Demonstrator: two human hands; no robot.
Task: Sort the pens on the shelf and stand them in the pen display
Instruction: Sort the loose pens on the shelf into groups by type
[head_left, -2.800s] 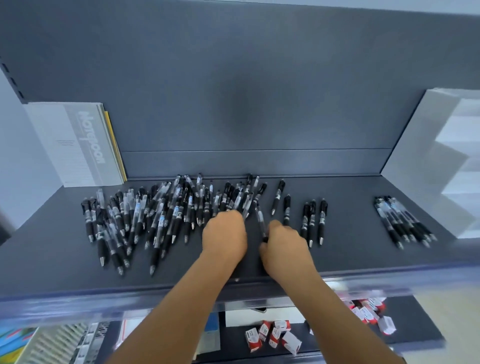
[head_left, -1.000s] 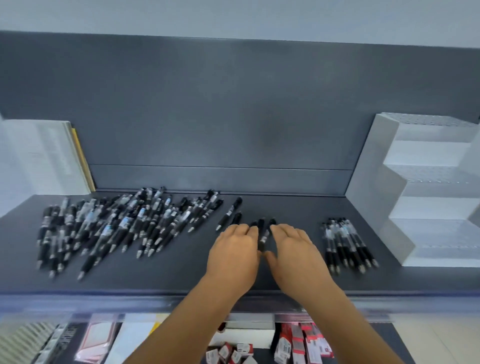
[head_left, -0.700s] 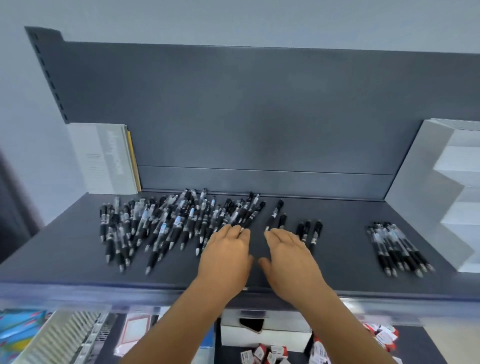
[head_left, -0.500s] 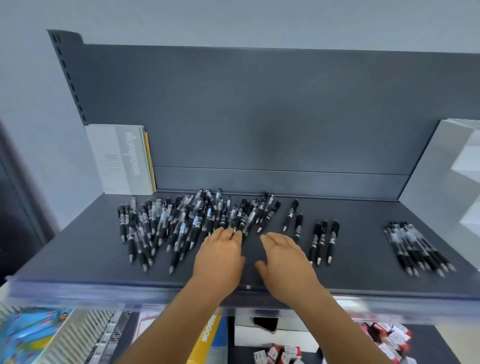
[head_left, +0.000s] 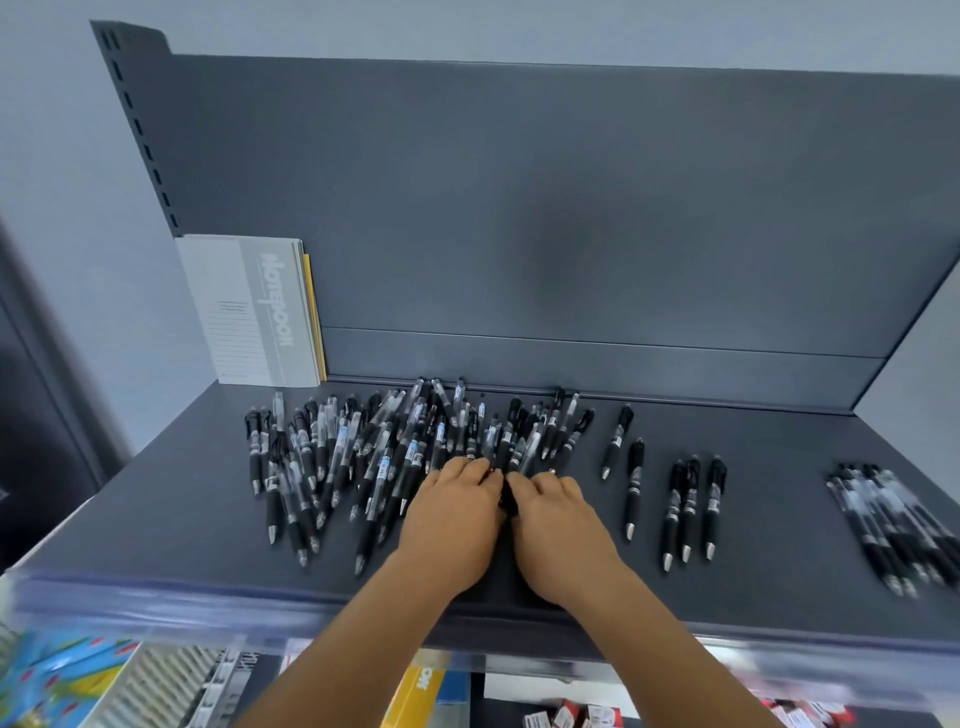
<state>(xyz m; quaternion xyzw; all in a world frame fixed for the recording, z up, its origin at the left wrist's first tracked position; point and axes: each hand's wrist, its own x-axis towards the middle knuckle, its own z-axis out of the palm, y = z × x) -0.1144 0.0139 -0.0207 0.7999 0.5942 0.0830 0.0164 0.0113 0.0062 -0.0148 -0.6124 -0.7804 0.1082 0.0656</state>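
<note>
Right at the near edge of the loose pen heap (head_left: 405, 452) on the dark shelf (head_left: 779, 571), our two hands meet side by side. Our left hand (head_left: 452, 525) and right hand (head_left: 558, 530) lie palm down with fingers reaching into the pens; whether either grip pinches one we cannot tell. Two single pens (head_left: 626, 473) and a row of three pens (head_left: 693, 509) lie to the right, a sorted bundle (head_left: 893, 525) farther right. A notebook (head_left: 254, 312) leans at the back left.

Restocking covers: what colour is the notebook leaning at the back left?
Pale grey notebook, best in the head view.
</note>
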